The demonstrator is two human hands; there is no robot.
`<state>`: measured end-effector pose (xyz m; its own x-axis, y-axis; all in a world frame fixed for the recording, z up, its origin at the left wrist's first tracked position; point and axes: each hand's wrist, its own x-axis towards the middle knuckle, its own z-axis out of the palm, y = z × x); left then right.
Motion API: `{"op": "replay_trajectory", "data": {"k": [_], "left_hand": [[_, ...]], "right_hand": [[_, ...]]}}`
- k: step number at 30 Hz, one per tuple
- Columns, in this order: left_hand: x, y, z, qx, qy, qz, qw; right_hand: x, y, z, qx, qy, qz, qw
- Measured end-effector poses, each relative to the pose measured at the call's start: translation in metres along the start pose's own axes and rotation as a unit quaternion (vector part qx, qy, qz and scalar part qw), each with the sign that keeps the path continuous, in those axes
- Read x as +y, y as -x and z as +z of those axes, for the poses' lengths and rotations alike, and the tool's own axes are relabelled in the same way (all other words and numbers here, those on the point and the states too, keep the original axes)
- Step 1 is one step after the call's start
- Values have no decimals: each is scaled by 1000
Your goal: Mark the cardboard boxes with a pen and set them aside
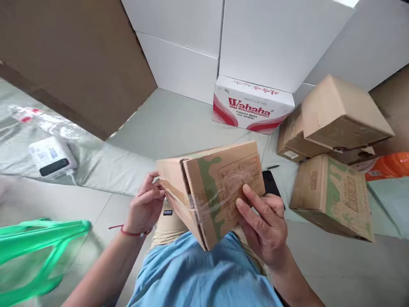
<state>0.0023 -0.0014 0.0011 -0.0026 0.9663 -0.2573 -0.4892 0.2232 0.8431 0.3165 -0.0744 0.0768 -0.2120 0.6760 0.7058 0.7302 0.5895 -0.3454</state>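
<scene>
The cardboard box (pixel 230 187) is tilted above the lap, its underside out of sight. The right hand (pixel 266 226) grips it, two fingers flat on the printed face, the rest curled and partly hidden. The left hand (pixel 145 209) is half curled at the box's other end; its fingertips are obscured, so I cannot tell whether they pinch anything. Hand and box partly cover a dark phone (pixel 270 182) beside a pen (pixel 273 166). Farther left, a blurred green stool (pixel 72 228) is cut off.
</scene>
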Motion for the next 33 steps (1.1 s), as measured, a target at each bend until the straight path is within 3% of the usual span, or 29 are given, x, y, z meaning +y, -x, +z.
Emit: {"op": "replay_trajectory", "data": {"k": [10,14,17,20,23,28,33], "left_hand": [[26,17,-5,49,-2,36,998],[35,24,2,82,-22,103,991],[36,28,8,86,-57,156,982],[34,35,12,74,-95,191,974],[28,44,16,37,-130,227,965],[23,60,26,-66,-191,285,937],[24,63,42,-181,-335,367,849]], "right_hand": [[0,8,4,31,-13,18,999],[15,15,7,38,-52,70,995],[30,28,16,39,-113,148,982],[42,44,28,36,-170,275,946],[51,55,39,40,-224,398,888],[63,61,56,118,-294,518,794],[71,55,59,160,-345,554,740]]}}
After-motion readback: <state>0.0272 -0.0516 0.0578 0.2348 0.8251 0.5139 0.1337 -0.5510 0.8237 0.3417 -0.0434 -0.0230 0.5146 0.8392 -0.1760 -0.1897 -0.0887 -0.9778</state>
